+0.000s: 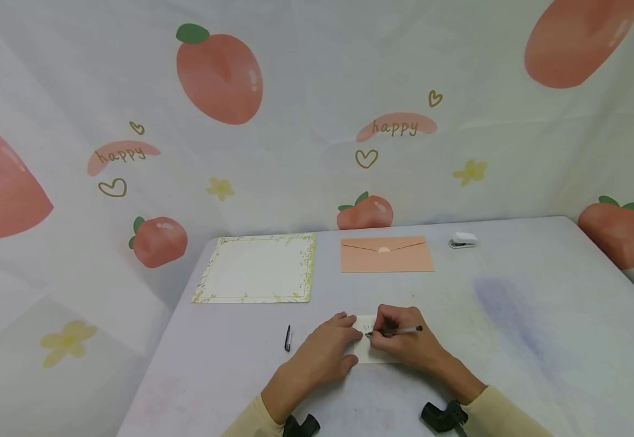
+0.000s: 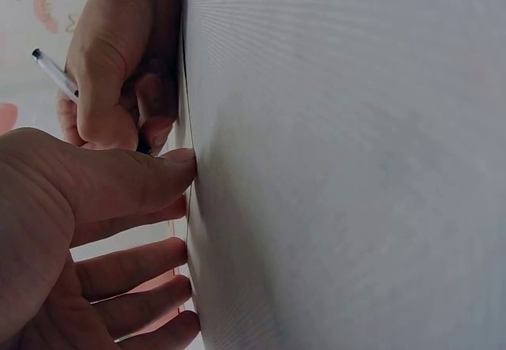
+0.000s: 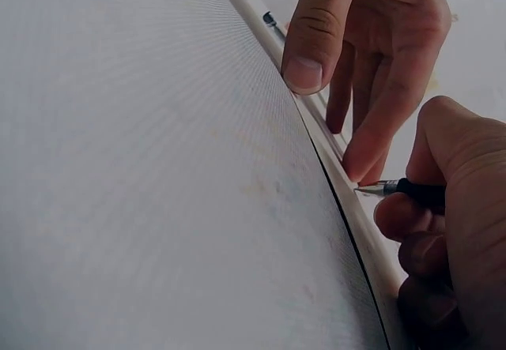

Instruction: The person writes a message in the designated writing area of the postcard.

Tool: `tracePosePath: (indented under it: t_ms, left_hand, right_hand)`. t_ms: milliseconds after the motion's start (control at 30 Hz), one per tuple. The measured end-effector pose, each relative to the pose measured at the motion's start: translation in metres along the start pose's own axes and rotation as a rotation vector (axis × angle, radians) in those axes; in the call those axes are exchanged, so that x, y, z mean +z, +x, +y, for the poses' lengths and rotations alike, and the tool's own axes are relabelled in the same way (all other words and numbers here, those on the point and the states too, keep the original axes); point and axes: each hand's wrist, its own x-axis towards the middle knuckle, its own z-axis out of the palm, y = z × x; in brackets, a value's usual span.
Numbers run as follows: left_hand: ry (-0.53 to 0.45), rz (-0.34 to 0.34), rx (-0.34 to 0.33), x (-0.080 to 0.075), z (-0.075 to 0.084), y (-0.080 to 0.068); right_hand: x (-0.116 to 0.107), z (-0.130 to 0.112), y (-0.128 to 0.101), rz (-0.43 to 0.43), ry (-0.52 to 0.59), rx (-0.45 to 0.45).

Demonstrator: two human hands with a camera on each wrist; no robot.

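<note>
One closed envelope [image 1: 387,261] beyond the card [image 1: 373,354]

Across the desk [image 1: 213,370], we find a card [image 1: 377,357] at the near middle, with the left hand [image 1: 328,350] at its left edge and the right hand [image 1: 406,337] over its right part. The right hand has the pen [image 1: 406,330], whose tip points left over the card. Left of the left hand, just beside it, we see the cap [image 1: 288,338]. Behind the cap lies the sheet [image 1: 257,267], at the desk's far left. Right of the sheet, behind the card, we have the envelope [image 1: 387,261], and farther right, the stapler [image 1: 463,240]. Behind the desk hangs a cloth [image 1: 300,133].
</note>
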Motion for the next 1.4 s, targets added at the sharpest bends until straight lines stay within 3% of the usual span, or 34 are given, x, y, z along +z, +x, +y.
tracePosePath:
  t_ms: [600, 933, 1100, 1400]
  left_hand:
    - [0.009, 0.004, 0.005, 0.0009, -0.0007, -0.0003]
    - [0.005, 0.006, 0.0, 0.0013, -0.0002, -0.0008]
    - [-0.001, -0.007, -0.004, 0.0009, 0.0004, -0.0008]
    - [0.004, -0.005, -0.002, -0.0002, 0.0003, -0.0007]
  right_hand:
    - [-0.0012, -0.0005, 0.0008, -0.027, 0.0, -0.005]
    - [-0.0025, 0.0003, -0.001, 0.009, 0.022, -0.024]
    - [-0.0057, 0.0009, -0.0026, 0.035, 0.001, 0.011]
    - [-0.0054, 0.0009, -0.0015, -0.005, -0.014, 0.035]
